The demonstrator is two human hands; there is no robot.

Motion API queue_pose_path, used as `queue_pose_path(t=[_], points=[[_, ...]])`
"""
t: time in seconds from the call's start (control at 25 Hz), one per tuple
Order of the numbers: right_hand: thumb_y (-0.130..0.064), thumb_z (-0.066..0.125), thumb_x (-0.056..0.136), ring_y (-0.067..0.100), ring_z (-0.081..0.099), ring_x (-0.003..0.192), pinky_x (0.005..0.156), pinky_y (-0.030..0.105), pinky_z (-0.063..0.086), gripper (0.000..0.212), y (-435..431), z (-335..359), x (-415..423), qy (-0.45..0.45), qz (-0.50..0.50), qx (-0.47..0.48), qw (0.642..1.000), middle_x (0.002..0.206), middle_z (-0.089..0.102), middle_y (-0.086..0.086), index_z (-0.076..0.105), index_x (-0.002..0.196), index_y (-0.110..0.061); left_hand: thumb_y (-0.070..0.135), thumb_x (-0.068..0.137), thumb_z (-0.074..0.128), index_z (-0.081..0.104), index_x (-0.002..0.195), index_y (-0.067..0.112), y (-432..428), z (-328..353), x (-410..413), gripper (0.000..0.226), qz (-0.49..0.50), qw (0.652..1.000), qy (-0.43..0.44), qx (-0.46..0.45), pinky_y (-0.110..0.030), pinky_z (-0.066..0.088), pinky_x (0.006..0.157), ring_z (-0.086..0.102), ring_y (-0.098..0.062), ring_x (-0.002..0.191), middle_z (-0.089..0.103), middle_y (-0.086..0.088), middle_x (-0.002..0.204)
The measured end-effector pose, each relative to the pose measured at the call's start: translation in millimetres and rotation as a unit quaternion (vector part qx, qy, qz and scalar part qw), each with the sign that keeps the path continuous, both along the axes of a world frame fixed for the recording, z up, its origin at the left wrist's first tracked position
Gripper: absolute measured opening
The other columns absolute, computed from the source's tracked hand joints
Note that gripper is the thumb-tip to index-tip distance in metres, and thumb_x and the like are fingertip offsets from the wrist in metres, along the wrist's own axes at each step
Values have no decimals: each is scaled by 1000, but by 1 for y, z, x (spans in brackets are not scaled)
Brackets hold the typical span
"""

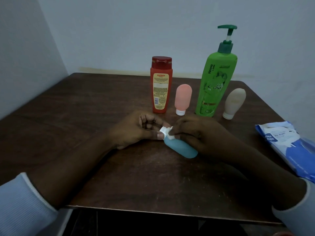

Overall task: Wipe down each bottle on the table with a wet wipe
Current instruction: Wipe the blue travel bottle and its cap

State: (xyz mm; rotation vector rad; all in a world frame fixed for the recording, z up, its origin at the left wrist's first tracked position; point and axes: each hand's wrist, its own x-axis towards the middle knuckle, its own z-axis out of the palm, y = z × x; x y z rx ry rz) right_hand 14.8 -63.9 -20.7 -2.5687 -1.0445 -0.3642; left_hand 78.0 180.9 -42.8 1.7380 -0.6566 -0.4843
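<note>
We pinch the cap [162, 129] of the blue bottle [180, 148] between left hand [136, 132] thumb and forefinger; right hand [201, 133] fingers, curled together, hold the wipe [169, 133] against it; the bottle lies slanted mid-table [85, 116]; behind stand the red bottle [160, 89], pink bottle [183, 97], green bottle [214, 82] and beige bottle [234, 103]; wipes pack [289, 147] at right.

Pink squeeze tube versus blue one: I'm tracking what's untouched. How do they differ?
The pink squeeze tube stands upright on its white cap; the blue squeeze tube lies tilted between the hands. No hand touches the pink squeeze tube, while the left hand pinches the blue squeeze tube's cap end and the right hand holds a wet wipe against it. Both have white caps.
</note>
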Motion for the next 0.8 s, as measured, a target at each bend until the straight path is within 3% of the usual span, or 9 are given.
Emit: queue_pose_path(t=[0.12,0.28,0.36,0.48,0.64,0.8], points=[[-18,67,88,2,62,91,76,22,52,21,-13,6,-2,44,-54,16,997,104,69,-11,73,107,-23,-6,88,72,71,121,5,-2,1,-2,35,17,1000,-3,4,-25,61,87,74,-20,109,78,-5,117],[-25,65,90,6,58,93,76,21,47,17,3,1,-11,12,37,-50,998,103,64,-4,74,103,-20,-7,88,71,71,121,2,-3,1,-3,34,23,1000,-1,3,-23,60,84,75,-19,106,78,-7,115],[-25,62,91,9,59,93,76,24,47,20,11,-3,-4,-3,16,-31,999,104,64,-3,72,107,-19,-7,88,71,71,121,1,-2,1,-2,34,15,1000,-1,-1,-26,61,89,74,-22,109,78,-9,116],[-26,64,88,3,58,90,72,21,48,16,-4,7,-6,44,-36,0,998,100,65,-10,70,102,-25,-5,88,71,71,121,4,-2,3,-3,34,17,1000,-3,8,-27,61,90,74,-20,110,78,-6,116],[-22,65,88,7,56,93,75,16,46,15,1,2,-16,14,40,-76,996,103,63,-4,72,102,-20,-6,88,72,70,123,2,-2,1,-3,35,22,1000,-2,10,-27,60,89,74,-20,109,78,-7,117],[-19,58,93,11,59,96,78,27,47,20,0,-5,2,-6,-33,-30,999,106,64,-2,67,111,-18,-8,86,72,69,122,0,0,1,-3,37,3,1000,12,-6,-28,61,90,74,-25,112,77,-10,118]])
